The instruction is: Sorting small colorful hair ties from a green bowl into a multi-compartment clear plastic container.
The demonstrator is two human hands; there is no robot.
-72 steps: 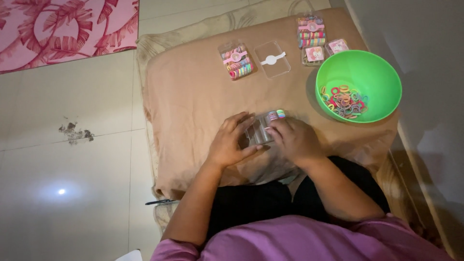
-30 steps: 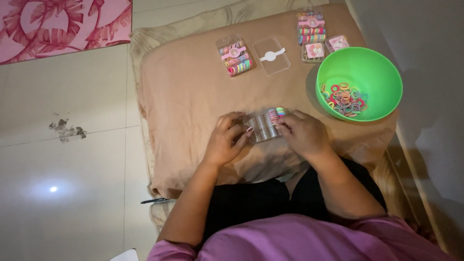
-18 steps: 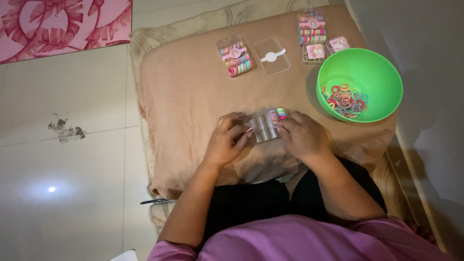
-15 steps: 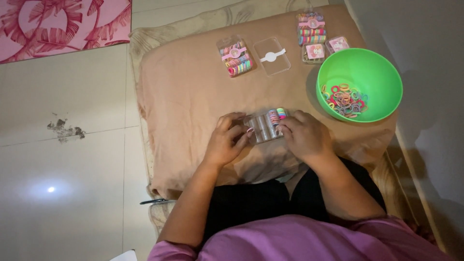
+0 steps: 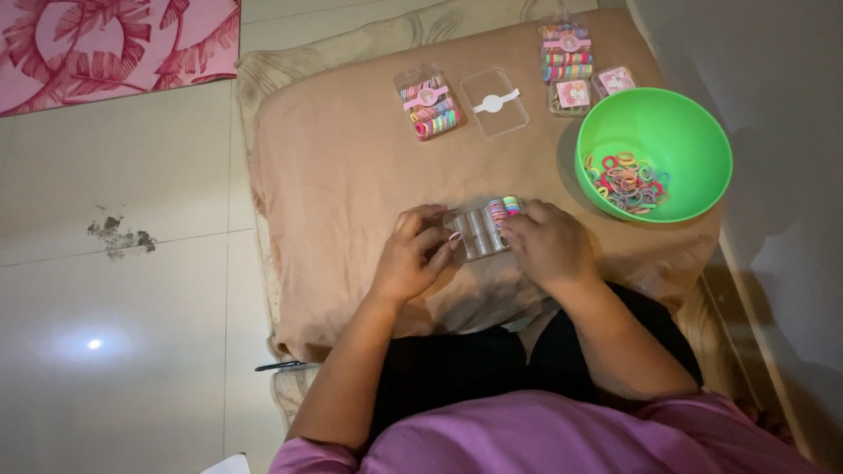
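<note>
A small clear plastic box [image 5: 481,231] with divided slots lies on the tan cushion [image 5: 351,175] in front of me; a few coloured hair bands sit in its right end. My left hand [image 5: 411,256] holds the box's left side with its fingertips. My right hand [image 5: 549,244] rests on the box's right side, fingers over the coloured bands. A green bowl [image 5: 676,123] with several loose coloured hair bands stands to the right of my hands.
At the cushion's far edge lie a clear box full of coloured bands [image 5: 429,103], a clear lid with a white label [image 5: 495,102], and more filled boxes [image 5: 569,61]. A pink patterned mat [image 5: 114,44] lies on the tiled floor at top left. A dark thin tool [image 5: 279,365] lies by the cushion's near corner.
The view has shifted slightly. Both hands stay on the clear box, which now lies a little flatter on the cushion with its slots showing.
</note>
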